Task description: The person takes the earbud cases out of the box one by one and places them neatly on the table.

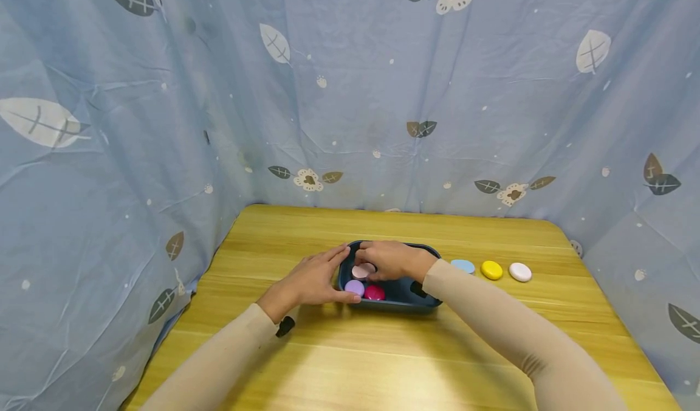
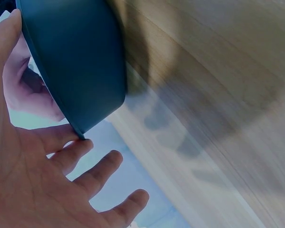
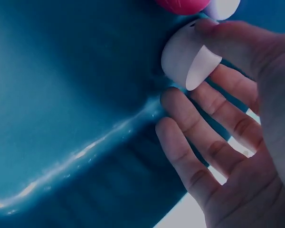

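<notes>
A dark blue-green tray (image 1: 404,305) with rounded corners lies on the table. My left hand (image 1: 308,280) spans its left end, fingers spread, thumb near the front rim and index finger at the back corner. Inside the tray, my right hand (image 1: 391,260) pinches a pale pink rounded disc (image 3: 183,54) between thumb and fingers; the other fingers extend loosely beside the tray wall. A lilac disc (image 1: 354,287) and a crimson disc (image 1: 374,292) lie at the tray's front left. The right hand and forearm hide part of the tray's interior.
Right of the tray, a light blue disc (image 1: 462,266), a yellow disc (image 1: 491,270) and a white disc (image 1: 520,272) lie in a row on the wooden table (image 1: 350,362). A patterned blue curtain (image 1: 372,107) surrounds the table's back and sides.
</notes>
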`<move>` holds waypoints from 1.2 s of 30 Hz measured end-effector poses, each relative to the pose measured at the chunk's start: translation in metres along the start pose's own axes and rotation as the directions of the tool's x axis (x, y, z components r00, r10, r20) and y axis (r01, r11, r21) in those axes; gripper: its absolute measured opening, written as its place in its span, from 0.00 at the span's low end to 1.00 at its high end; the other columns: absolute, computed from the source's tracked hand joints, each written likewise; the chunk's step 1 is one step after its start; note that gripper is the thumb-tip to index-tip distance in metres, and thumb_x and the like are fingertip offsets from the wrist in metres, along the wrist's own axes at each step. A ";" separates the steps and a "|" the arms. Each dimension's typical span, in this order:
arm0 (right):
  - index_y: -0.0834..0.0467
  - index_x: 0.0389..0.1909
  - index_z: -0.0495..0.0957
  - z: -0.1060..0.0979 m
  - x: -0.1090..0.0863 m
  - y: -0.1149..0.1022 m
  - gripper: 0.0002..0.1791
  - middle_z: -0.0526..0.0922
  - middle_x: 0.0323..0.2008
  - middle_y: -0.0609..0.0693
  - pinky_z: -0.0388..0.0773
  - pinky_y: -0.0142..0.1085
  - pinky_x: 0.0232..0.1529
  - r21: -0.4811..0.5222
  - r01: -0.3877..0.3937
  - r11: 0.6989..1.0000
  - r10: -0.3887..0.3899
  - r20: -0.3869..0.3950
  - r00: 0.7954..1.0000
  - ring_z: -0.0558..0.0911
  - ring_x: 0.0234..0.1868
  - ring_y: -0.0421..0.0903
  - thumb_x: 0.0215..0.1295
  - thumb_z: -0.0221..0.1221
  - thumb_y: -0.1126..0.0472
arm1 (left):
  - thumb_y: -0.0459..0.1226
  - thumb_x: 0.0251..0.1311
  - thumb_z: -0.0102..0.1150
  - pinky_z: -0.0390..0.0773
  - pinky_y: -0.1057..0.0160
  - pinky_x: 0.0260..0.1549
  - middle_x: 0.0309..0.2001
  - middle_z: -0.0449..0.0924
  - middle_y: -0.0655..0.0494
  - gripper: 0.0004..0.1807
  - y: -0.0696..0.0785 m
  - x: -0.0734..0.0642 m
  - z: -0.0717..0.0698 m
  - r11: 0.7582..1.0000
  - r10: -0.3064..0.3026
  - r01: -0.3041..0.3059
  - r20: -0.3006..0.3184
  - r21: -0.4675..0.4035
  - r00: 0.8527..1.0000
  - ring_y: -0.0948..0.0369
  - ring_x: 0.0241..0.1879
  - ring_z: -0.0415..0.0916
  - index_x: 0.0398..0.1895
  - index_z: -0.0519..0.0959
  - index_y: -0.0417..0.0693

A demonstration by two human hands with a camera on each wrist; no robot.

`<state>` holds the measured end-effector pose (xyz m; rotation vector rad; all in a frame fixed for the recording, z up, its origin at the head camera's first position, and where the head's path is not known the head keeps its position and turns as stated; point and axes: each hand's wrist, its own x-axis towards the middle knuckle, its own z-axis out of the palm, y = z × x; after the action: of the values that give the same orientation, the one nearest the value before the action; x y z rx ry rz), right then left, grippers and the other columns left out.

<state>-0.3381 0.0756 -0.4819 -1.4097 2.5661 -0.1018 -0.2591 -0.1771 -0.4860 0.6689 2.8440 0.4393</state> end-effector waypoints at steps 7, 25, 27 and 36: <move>0.55 0.68 0.87 0.000 0.002 -0.002 0.23 0.90 0.64 0.53 0.88 0.45 0.75 0.029 -0.015 0.999 0.015 -0.001 1.000 0.90 0.62 0.47 0.78 0.78 0.55 | 0.83 0.62 0.68 0.62 0.26 0.90 0.98 0.53 0.57 0.71 0.001 0.000 0.000 1.000 -0.005 0.005 0.005 -0.004 1.000 0.42 0.94 0.60 0.99 0.55 0.59; 0.55 0.67 0.87 -0.020 -0.041 0.008 0.23 0.89 0.60 0.51 0.92 0.43 0.61 0.094 -0.018 0.995 0.030 -0.129 0.991 0.87 0.50 0.44 0.76 0.78 0.58 | 0.83 0.61 0.69 0.62 0.28 0.90 0.98 0.53 0.57 0.72 0.001 0.001 0.002 1.000 -0.009 0.009 0.004 0.005 1.000 0.41 0.92 0.63 0.98 0.57 0.55; 0.56 0.67 0.87 -0.023 -0.050 0.010 0.23 0.89 0.59 0.51 0.92 0.42 0.58 0.112 -0.022 0.994 0.037 -0.140 0.989 0.87 0.49 0.46 0.76 0.78 0.59 | 0.83 0.60 0.69 0.63 0.28 0.90 0.98 0.54 0.56 0.72 0.001 0.002 0.003 1.000 -0.010 0.010 0.004 0.005 1.000 0.41 0.92 0.63 0.98 0.57 0.55; 0.54 0.66 0.88 -0.028 -0.096 0.026 0.21 0.89 0.57 0.49 0.90 0.41 0.54 0.153 -0.066 0.986 0.101 -0.237 0.966 0.88 0.49 0.49 0.75 0.78 0.60 | 0.82 0.60 0.70 0.62 0.28 0.90 0.97 0.54 0.56 0.72 0.002 0.003 0.003 1.000 -0.020 0.020 -0.002 0.008 1.000 0.41 0.93 0.63 0.98 0.57 0.55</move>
<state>-0.3157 0.1688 -0.4439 -1.3064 2.7443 -0.4651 -0.2597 -0.1735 -0.4886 0.6408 2.8532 0.4252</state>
